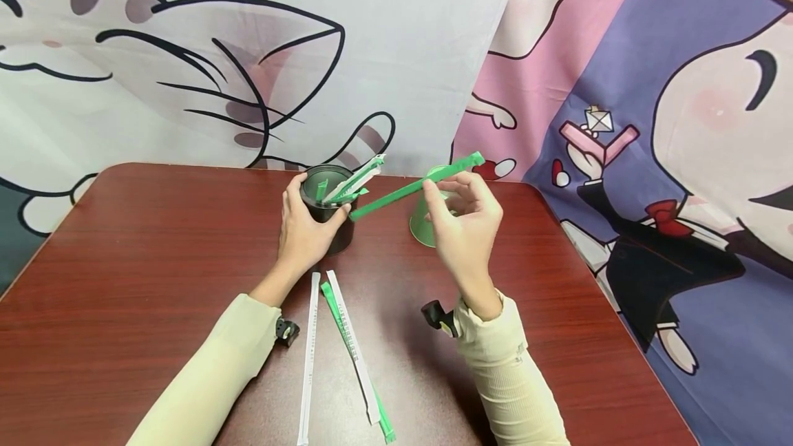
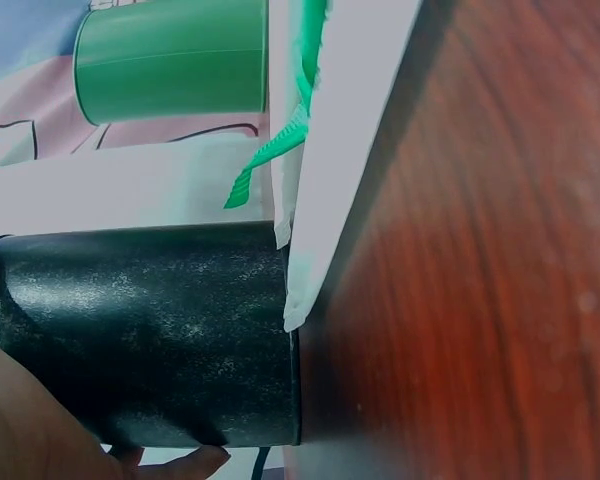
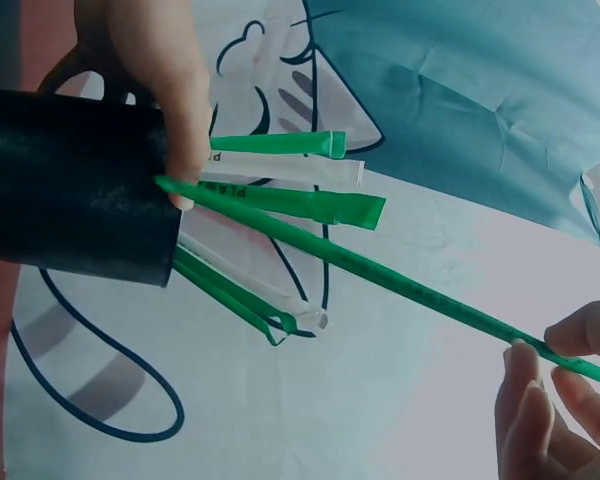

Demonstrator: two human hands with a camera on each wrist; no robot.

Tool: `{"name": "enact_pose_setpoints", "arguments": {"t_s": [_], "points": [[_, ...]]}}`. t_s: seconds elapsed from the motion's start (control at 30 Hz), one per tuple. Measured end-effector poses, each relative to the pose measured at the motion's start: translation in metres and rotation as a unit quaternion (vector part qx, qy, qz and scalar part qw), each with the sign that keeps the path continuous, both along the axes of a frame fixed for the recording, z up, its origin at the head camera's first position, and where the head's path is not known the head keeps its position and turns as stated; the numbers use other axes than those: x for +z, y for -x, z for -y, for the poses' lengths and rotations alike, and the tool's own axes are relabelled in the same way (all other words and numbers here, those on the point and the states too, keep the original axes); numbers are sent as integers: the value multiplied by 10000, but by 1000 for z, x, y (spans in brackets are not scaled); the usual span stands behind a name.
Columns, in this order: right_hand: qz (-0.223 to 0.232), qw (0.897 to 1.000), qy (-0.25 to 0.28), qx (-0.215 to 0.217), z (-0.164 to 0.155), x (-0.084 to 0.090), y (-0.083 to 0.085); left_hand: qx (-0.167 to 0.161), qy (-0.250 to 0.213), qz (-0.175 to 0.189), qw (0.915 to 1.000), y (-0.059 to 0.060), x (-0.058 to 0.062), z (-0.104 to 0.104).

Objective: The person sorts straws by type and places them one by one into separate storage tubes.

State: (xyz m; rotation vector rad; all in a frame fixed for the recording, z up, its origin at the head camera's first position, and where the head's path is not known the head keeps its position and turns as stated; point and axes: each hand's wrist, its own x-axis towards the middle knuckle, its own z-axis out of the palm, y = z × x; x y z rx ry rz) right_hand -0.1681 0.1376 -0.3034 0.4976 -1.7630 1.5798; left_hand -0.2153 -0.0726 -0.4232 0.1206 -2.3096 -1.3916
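Partial letters "PLA" on white wrapped straw (image 3: 280, 168), remaining wrapper print too small

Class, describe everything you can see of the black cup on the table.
The black cup is a dark, slightly speckled cylinder, matte-looking, standing upright on the reddish-brown table. The left hand grips its side. Several wrapped straws, green and white, stick out of its open top. The tip of the green straw pinched by the right hand reaches its rim.

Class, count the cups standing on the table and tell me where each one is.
2. The black cup stands at the table's far middle, gripped by the left hand. The green cup stands just right of it, partly hidden behind the right hand.
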Motion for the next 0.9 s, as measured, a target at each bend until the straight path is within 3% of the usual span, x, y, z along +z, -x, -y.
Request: {"name": "enact_pose_setpoints", "arguments": {"t_s": [0.3,0.63,0.77,0.9], "points": [[-466,9982,321,-187,0,-1,3,-16,1,-36,10000,0,1,1],[-165,9998,73,82,6,-13,14,-42,-28,-9,10000,-3,0,0],[174,9985,-520,88,8,-14,18,-32,-39,-25,10000,-2,0,0],[821,9860,-1449,70,8,-16,19,-26,-54,-25,10000,-1,1,0]]}}
